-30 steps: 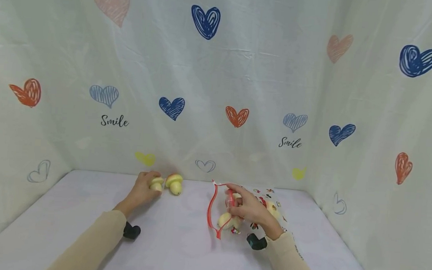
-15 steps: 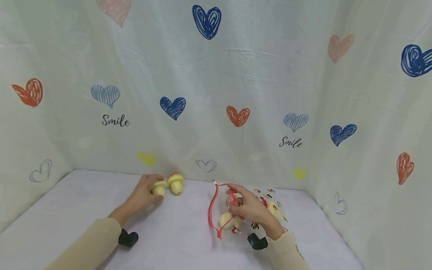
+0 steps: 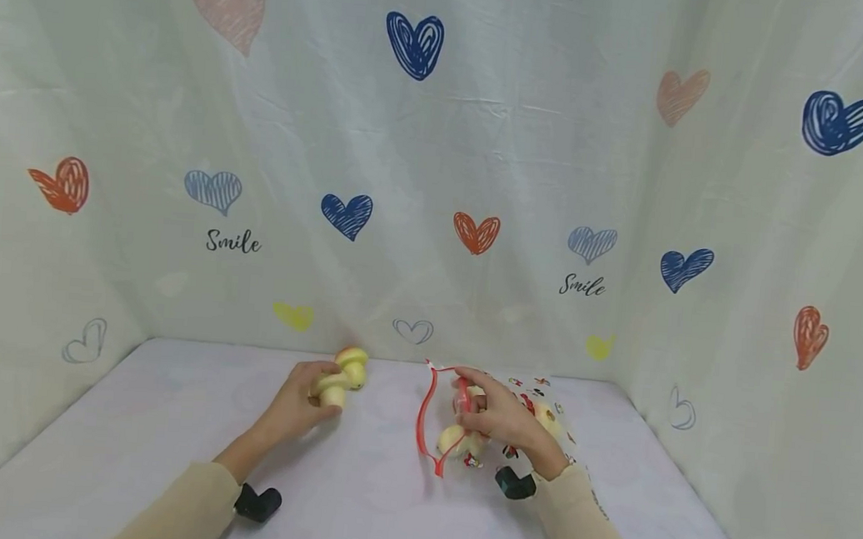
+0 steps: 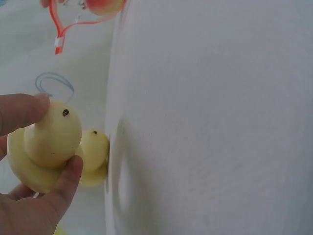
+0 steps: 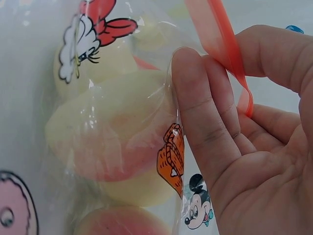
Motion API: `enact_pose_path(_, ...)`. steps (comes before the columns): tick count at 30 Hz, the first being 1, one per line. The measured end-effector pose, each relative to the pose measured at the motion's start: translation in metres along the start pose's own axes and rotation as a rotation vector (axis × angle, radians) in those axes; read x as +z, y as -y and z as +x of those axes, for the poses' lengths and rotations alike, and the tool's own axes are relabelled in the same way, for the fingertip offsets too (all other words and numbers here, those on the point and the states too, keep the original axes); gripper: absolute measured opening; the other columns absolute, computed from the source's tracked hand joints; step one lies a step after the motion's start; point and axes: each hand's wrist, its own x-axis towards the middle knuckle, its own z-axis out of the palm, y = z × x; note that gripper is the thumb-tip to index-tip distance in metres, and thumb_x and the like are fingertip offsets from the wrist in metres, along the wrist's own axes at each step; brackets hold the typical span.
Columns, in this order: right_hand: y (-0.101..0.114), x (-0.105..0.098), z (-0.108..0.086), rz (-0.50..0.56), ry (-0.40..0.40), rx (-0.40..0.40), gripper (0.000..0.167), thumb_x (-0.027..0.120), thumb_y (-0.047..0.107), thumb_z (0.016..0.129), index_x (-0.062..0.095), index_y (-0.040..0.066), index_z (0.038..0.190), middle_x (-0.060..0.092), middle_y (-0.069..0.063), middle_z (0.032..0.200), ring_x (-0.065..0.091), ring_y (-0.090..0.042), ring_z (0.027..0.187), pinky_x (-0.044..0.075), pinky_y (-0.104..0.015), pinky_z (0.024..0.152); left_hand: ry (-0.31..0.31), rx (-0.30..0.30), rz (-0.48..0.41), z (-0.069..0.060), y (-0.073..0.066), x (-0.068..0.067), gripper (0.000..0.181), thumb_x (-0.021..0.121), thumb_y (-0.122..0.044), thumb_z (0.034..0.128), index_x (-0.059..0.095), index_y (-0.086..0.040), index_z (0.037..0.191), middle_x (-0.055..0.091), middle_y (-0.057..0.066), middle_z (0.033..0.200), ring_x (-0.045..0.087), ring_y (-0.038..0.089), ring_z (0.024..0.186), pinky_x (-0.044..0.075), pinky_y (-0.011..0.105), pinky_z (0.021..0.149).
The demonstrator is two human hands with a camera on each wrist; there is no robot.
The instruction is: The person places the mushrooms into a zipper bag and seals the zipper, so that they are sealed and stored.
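Note:
My left hand point(image 3: 302, 402) grips a pale yellow mushroom-shaped piece point(image 3: 333, 390), thumb and fingers around it. In the left wrist view this mushroom point(image 4: 53, 139) appears raised off the table, its rounded stem with a dark spot facing the camera. Behind it, a second mushroom point(image 3: 354, 368) with a pink-tinged cap stands on the table. My right hand point(image 3: 497, 409) pinches the red zip edge of a clear bag point(image 3: 422, 415) printed with cartoon figures, its mouth spread towards the left. Several yellow-and-pink mushrooms point(image 5: 112, 129) lie inside, partly hidden by the right hand.
A white-covered table point(image 3: 355, 498) spreads under both hands. Right behind it hangs a pale curtain point(image 3: 529, 168) with printed hearts, and similar curtains close off the sides. A black wrist camera point(image 3: 259, 504) sits below the left wrist, another point(image 3: 515, 482) at the right.
My left hand has carried its mushroom rightwards and nearer to me, now in front of the second mushroom. The right hand and the bag have stayed in place.

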Motion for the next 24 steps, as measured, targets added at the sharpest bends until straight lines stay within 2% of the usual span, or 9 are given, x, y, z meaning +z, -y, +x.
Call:
enact_pose_path(3,0.0,0.0,0.0,-0.012,-0.005,0.003,0.068,0.066,0.0,0.084,0.04,0.022,0.143,0.052,-0.006,0.124,0.045,-0.014,0.054,0.039,-0.022,0.043,0.018,-0.011,-0.037,-0.004,-0.005,0.005,0.056,0.076,0.007,0.0716,0.055,-0.004,0.122,0.04,0.022,0.126,0.047,0.034,0.108,0.054,0.032,0.078)
enact_pose_path(9,0.0,0.0,0.0,-0.016,-0.005,0.001,0.068,0.066,0.0,0.084,0.039,0.021,0.143,0.051,-0.009,0.124,0.047,-0.015,0.056,0.039,-0.024,0.044,0.037,0.013,-0.092,-0.01,-0.013,0.015,0.057,0.075,0.008,0.0697,0.055,-0.005,0.121,0.04,0.021,0.125,0.048,0.033,0.106,0.054,0.03,0.076)
enact_pose_path(14,0.0,0.0,0.0,0.007,0.003,-0.004,0.067,0.066,0.0,0.085,0.04,0.02,0.143,0.05,-0.008,0.128,0.049,-0.015,0.06,0.04,-0.023,0.044,0.049,0.026,-0.106,-0.011,-0.018,0.025,0.057,0.076,0.009,0.068,0.056,-0.008,0.119,0.042,0.02,0.121,0.05,0.03,0.1,0.054,0.029,0.074)
enact_pose_path(19,0.0,0.0,0.001,-0.005,-0.001,0.003,0.067,0.066,0.0,0.085,0.04,0.021,0.143,0.051,-0.007,0.124,0.047,-0.015,0.057,0.039,-0.023,0.044,0.059,0.041,-0.131,-0.012,-0.023,0.034,0.058,0.077,0.01,0.0666,0.057,-0.008,0.117,0.044,0.018,0.12,0.05,0.029,0.1,0.054,0.028,0.072)
enact_pose_path(24,0.001,0.0,0.002,-0.003,0.006,0.003,0.067,0.064,-0.002,0.086,0.037,0.017,0.145,0.051,-0.009,0.124,0.046,-0.017,0.057,0.038,-0.024,0.044,0.108,0.072,-0.14,-0.012,-0.03,0.043,0.057,0.076,0.01,0.0681,0.056,-0.009,0.118,0.047,0.013,0.122,0.049,0.028,0.102,0.054,0.027,0.073)
